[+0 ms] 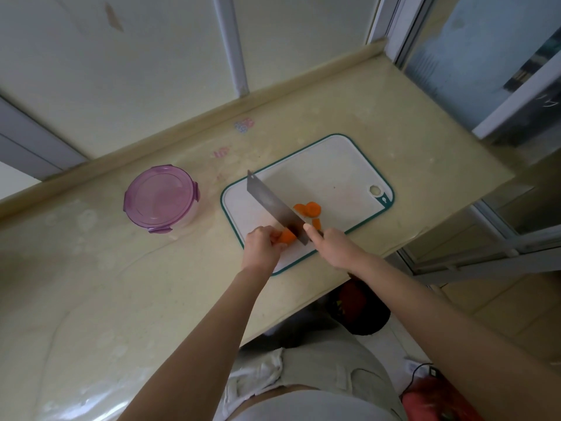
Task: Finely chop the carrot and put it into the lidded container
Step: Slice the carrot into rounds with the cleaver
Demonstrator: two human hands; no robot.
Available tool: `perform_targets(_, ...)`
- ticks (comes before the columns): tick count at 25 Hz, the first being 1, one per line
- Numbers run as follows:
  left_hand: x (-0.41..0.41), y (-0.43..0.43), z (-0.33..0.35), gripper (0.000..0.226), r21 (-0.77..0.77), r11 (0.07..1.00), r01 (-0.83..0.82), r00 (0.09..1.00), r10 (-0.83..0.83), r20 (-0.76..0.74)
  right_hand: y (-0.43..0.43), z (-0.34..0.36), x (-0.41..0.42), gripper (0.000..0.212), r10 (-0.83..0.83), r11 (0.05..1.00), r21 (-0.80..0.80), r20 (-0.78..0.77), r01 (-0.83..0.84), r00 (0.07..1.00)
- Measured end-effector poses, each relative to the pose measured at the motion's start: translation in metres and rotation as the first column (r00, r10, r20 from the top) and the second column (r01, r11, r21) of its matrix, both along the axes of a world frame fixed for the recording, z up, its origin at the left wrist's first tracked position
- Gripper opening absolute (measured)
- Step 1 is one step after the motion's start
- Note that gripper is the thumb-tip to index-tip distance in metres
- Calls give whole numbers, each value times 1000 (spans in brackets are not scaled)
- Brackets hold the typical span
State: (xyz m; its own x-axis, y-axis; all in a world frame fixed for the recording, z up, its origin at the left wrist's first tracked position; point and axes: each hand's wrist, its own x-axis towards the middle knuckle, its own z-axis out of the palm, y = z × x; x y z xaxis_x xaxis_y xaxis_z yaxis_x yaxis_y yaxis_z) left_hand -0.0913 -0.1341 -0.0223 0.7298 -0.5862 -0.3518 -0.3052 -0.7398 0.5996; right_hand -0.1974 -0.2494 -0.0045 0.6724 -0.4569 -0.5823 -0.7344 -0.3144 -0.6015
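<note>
A white cutting board (pixel 334 165) with a teal rim lies on the beige counter. My left hand (pixel 260 244) holds a short orange carrot stub (pixel 287 237) down at the board's near edge. A cleaver (pixel 273 205) stands with its blade right beside the stub; my right hand (pixel 331 243) grips its handle, forefinger stretched along the blade's back. A few cut carrot rounds (pixel 308 209) lie on the board to the right of the blade. The round container (pixel 161 199) with its purple lid clipped on sits on the counter left of the board.
The counter (pixel 121 284) runs left and towards me, with a raised back lip (pixel 197 123) against the wall. Its right edge (pixel 455 220) drops off beside a sliding glass door (pixel 485 71). Small stickers (pixel 243 125) mark the counter behind the board.
</note>
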Motion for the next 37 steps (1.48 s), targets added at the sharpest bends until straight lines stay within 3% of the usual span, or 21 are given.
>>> perform_targets(3,-3,-1,0,14,2,1000,4,1000,-4,10,-7,-4,-1,58,-79,988,131,-27,81,997)
perform_targets(8,-4,0,0,20,10,1000,-1,1000,1,14,-11,-2,-7,64,-8,1000,-29,38,9,999)
perform_targets(16,-2,3,0,24,-40,999,-25,999,24,-21,8,24,-17,62,-47,998,-43,124,53,991)
perform_targets(30,5,3,0,21,-58,998,-7,998,3,-64,22,29,-15,55,15,992,-124,41,-9,999)
perform_targets(35,7,1,-1,20,-55,998,28,998,-30,-48,21,30,2,61,4,995,-97,-1,-5,1000)
perform_targets(37,7,2,0,19,-56,998,32,999,-35,-41,20,33,11,54,19,995,-92,-38,-22,999)
